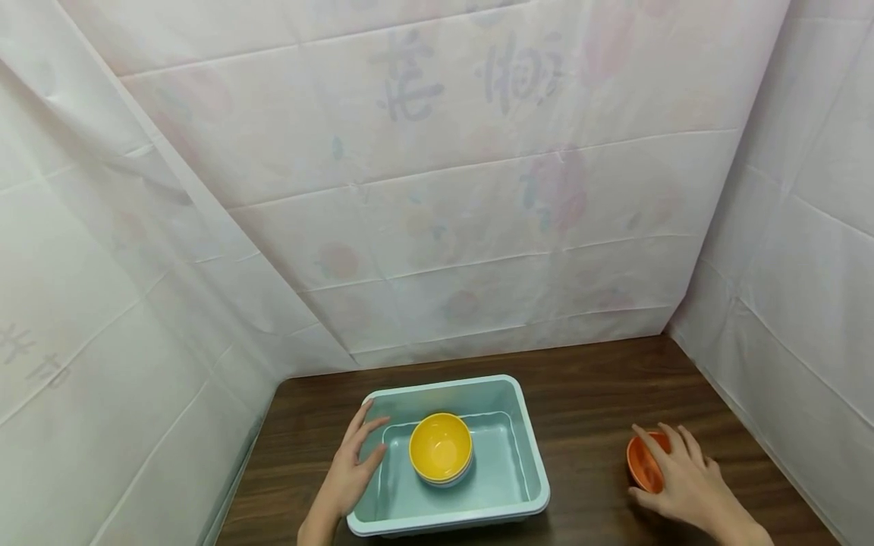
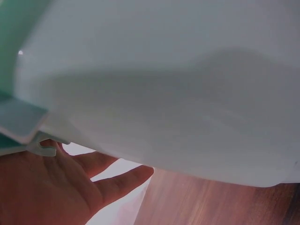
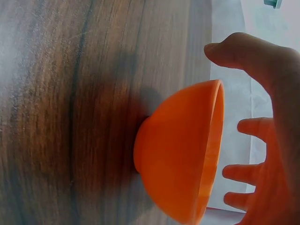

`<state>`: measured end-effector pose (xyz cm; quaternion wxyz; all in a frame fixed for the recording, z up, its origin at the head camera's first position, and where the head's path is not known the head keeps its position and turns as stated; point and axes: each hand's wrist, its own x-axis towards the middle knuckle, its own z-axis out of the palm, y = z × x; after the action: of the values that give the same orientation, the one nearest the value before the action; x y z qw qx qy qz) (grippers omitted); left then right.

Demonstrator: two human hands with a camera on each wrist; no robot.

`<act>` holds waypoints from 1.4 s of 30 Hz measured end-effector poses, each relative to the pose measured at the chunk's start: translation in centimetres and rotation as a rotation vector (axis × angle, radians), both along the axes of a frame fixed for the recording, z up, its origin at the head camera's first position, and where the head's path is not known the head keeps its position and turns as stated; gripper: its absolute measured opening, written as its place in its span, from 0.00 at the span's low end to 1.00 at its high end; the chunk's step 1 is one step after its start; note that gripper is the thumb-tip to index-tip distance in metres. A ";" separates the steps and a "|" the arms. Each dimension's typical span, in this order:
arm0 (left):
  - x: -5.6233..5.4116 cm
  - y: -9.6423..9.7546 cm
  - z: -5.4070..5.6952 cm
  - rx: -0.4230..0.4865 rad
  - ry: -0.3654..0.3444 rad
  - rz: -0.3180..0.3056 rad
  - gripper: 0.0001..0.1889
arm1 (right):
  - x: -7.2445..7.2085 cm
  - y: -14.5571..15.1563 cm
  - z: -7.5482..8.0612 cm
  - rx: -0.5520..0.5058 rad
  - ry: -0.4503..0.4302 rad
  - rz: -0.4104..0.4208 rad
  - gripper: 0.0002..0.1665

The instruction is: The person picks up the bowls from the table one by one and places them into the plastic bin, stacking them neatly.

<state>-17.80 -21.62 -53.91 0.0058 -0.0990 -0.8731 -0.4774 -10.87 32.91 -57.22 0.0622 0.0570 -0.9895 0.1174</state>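
Note:
An orange bowl [image 1: 642, 466] stands upright on the dark wooden table at the right. Over its rim hovers my right hand [image 1: 691, 485], fingers spread and slightly bent. The right wrist view shows a gap between the thumb and fingers [image 3: 243, 173] and the bowl's side. A light blue-green plastic basin [image 1: 535, 447] sits in front of me, holding a yellow bowl [image 1: 440, 446] stacked on at least one paler bowl. My left hand [image 1: 347, 472] is at the basin's left rim, fingers extended and holding nothing; in the left wrist view the basin's pale wall hides part of it.
The brown wood-grain table [image 1: 580, 394] extends around the basin and between it and the orange bowl. White printed sheets [image 1: 478, 227] hang as walls behind and on both sides, meeting the table's edges.

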 end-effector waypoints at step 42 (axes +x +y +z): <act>0.2 0.1 0.1 0.006 0.008 0.007 0.22 | -2.1 0.7 1.3 -0.007 -0.187 0.002 0.52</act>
<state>-17.63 -21.48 -53.79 0.0110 -0.0978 -0.8719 -0.4797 -13.02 33.56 -55.93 -0.0302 0.0463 -0.9905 0.1258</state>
